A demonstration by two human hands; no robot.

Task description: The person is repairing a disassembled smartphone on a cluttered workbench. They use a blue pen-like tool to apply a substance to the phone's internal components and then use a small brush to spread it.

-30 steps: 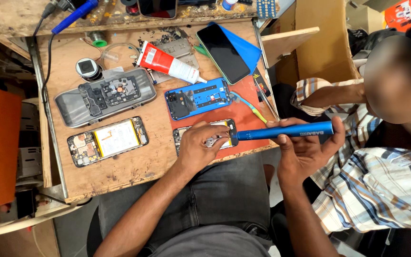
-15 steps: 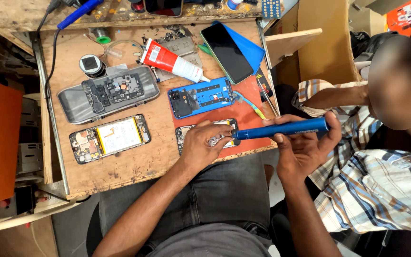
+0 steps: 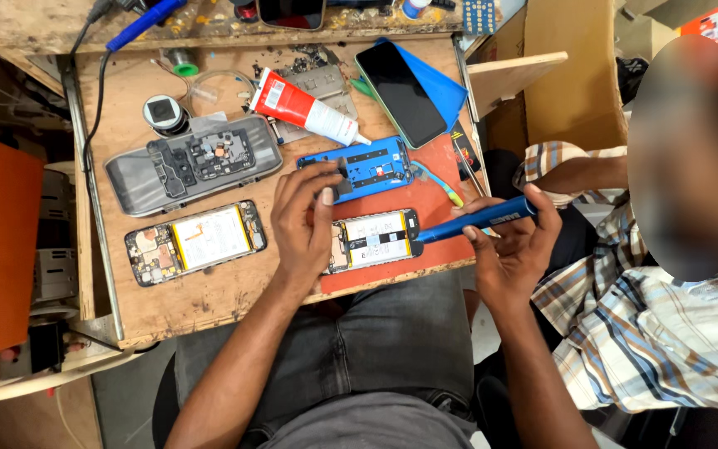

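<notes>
Opened phone (image 3: 373, 239) — on the red mat (image 3: 438, 179) at the table (image 3: 209, 299) edge. Left hand (image 3: 302, 220) fingers spread, pressing down beside it to steady it. Right hand (image 3: 513, 249) closed around blue electric screwdriver (image 3: 475, 219) — tip at the phone's right end.

Your left hand (image 3: 305, 220) and right hand (image 3: 513, 249) are bare, forearms unsleeved. You wear dark grey jeans (image 3: 384, 341) and a grey shirt (image 3: 376, 428).

A phone repair workshop: opened phones (image 3: 195, 244) with bare circuit boards, a glue tube (image 3: 302, 108) and solder wire (image 3: 183, 63) crowd the worn wooden tabletop (image 3: 209, 291).
</notes>
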